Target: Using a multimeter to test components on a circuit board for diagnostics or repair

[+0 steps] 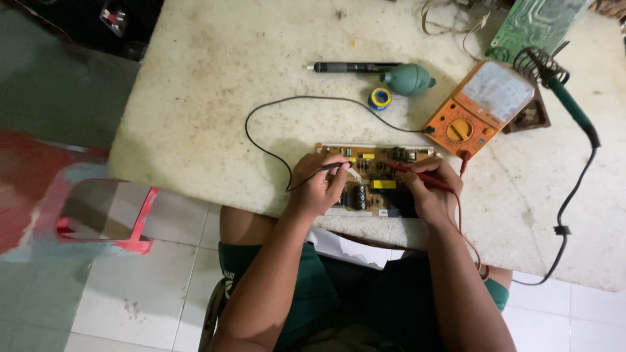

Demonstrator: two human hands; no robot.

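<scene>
A tan circuit board (pixel 375 186) with black and yellow parts lies at the near edge of the worn white table (pixel 228 85). My left hand (pixel 317 186) grips a black test probe (pixel 332 167), its tip resting on the board's left part. My right hand (pixel 430 192) grips a red test probe (pixel 417 175), which points left onto the board's middle. Both probe leads run to an orange analogue multimeter (pixel 481 109) standing just beyond the board on the right.
Behind the board lie a black pen-shaped tool (pixel 352 66), a green rubber blower bulb (pixel 407 79) and a small solder spool (pixel 379 98). A green-handled soldering iron (pixel 567 98) rests in a coil stand at the right, its cord trailing off the table. A red stool (pixel 107 218) stands at the left.
</scene>
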